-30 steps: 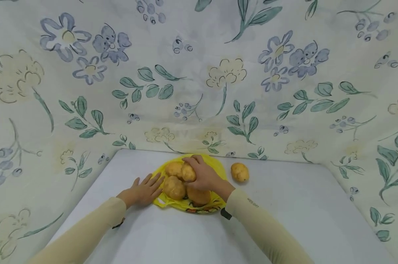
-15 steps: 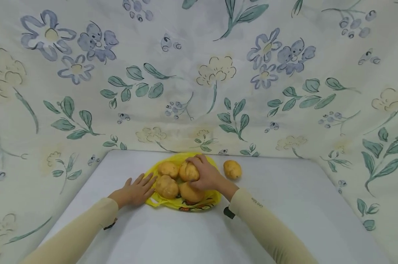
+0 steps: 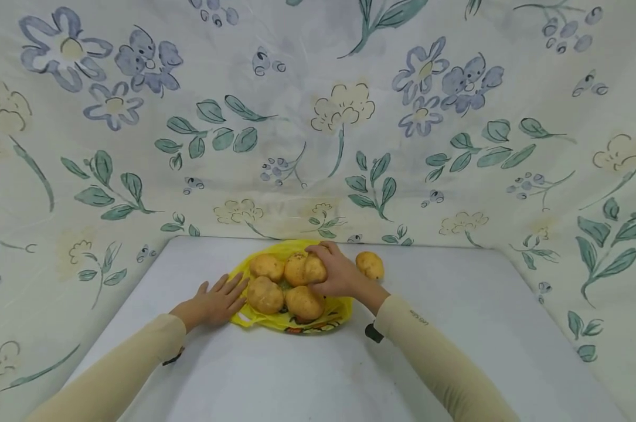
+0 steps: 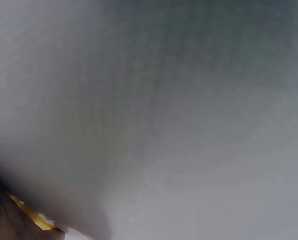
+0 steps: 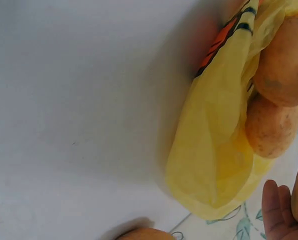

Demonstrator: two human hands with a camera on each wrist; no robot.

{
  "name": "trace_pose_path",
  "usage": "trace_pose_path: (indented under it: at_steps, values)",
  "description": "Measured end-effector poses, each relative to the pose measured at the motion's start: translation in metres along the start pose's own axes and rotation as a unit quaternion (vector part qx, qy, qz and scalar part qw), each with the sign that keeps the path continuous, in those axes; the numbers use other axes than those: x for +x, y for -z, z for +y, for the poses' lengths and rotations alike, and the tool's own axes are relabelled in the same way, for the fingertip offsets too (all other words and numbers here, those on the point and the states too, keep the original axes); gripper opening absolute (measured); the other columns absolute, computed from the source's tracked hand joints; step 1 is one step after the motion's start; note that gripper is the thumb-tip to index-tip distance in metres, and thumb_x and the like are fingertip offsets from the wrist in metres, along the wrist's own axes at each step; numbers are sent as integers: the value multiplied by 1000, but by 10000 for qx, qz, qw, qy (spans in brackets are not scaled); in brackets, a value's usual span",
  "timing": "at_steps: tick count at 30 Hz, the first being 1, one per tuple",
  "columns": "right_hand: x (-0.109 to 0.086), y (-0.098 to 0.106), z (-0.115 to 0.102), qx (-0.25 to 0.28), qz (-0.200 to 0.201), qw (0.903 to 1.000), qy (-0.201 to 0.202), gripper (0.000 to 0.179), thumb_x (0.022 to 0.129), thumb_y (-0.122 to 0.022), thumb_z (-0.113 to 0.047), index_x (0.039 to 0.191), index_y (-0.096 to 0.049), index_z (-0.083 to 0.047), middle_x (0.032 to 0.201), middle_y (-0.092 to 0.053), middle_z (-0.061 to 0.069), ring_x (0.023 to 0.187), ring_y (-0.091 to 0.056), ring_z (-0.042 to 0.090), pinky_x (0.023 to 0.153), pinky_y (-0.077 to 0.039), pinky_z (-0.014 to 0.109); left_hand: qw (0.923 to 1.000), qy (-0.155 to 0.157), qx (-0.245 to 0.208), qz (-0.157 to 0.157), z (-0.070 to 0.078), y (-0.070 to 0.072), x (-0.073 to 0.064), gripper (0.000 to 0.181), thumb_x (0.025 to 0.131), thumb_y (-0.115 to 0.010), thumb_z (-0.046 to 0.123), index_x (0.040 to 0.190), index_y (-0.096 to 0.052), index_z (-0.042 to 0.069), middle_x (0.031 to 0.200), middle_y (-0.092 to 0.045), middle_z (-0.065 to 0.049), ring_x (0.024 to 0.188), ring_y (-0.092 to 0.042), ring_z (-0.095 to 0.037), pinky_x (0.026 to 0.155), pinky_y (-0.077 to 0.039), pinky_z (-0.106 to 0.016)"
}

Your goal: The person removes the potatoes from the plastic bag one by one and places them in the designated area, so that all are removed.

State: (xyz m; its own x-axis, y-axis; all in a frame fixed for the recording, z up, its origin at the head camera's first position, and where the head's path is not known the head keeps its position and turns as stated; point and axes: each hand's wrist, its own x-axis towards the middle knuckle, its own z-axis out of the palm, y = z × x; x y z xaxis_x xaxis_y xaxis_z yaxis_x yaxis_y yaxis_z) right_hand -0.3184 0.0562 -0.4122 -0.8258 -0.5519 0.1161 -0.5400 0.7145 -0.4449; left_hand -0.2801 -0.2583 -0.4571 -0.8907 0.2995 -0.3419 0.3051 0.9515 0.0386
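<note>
Centrally, the right hand [image 3: 344, 273] grasps an oval, yellow-brown potato [image 3: 315, 268] over a yellow plastic bag [image 3: 342, 310], within whose outline lie four similar potatoes [image 3: 265, 295]; the left hand [image 3: 217, 302], fingers extended, rests unclenched at its left edge. Another potato [image 3: 370, 265] sits rightward on the white tabletop [image 3: 275, 375].

Below the frame's centre, the right hand [image 3: 341, 273] grips a potato [image 3: 316, 268] over a bag [image 3: 340, 312] bearing four potatoes [image 3: 305, 302], the left hand [image 3: 213, 302] touches the bag's left edge, and a loose potato [image 3: 370, 265] lies farther right.
</note>
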Motion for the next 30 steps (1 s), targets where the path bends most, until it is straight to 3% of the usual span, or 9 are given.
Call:
trace_pose_path:
  at_steps: [12,17,23,30]
  values:
    - [-3,7,12,206,113,9997,84,78,73,-74,-33,138,-32,-26,140,-30,6,100,-55,19,78,-52,34,10000,0,10,-24,-1,0,-1,61,99,-24,46,149,-7,15,156,-1,-12,140,-4,-43,101,-5,-72]
    - [-4,13,18,85,341,9992,179,77,73,-74,-36,138,-32,-28,137,-35,6,98,-54,18,76,-51,33,9999,29,-108,-9,-4,-7,1,67,96,-17,57,149,-6,17,156,1,-11,141,-2,-41,101,-2,-72]
    - [-8,33,24,246,245,9994,-23,64,75,-72,-27,130,-38,-34,138,-27,8,91,-54,21,71,-50,33,10000,3,-70,50,-4,-10,3,67,96,-17,56,149,-6,17,156,0,-10,141,-3,-41,101,-2,-72]
    - [-10,56,33,474,398,9972,-413,61,74,-70,-51,125,-41,-36,135,-28,7,99,-52,24,80,-51,36,9999,39,-105,48,0,-2,0,62,99,-23,48,149,-8,16,156,-1,-11,140,-3,-42,102,-4,-72]
